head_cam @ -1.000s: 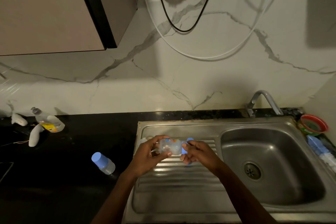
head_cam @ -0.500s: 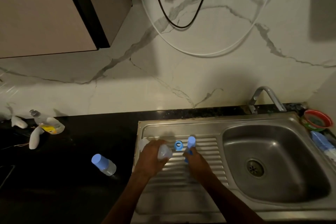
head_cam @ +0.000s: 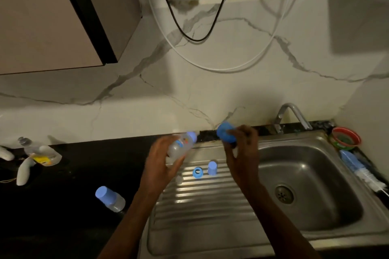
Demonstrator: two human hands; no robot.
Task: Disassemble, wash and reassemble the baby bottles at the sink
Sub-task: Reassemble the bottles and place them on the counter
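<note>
A clear baby bottle [head_cam: 181, 147] with a blue neck is held tilted above the back edge of the drainboard [head_cam: 202, 200], its neck pointing up and to the right; the left hand [head_cam: 163, 161] grasps it around the lower body with curled fingers. Just to its right, apart from the neck, the right hand [head_cam: 242, 149] pinches a blue cap [head_cam: 226, 133] between thumb and fingertips. Below and between the 2 hands, a blue ring [head_cam: 197, 172] and a small blue cup-shaped piece [head_cam: 212, 168] stand side by side on the drainboard ridges. A 2nd bottle [head_cam: 110, 198] with a blue cap lies on the dark table to the left of the sink [head_cam: 311, 185]. A bottle brush [head_cam: 360, 169] lies along the sink's right rim.
</note>
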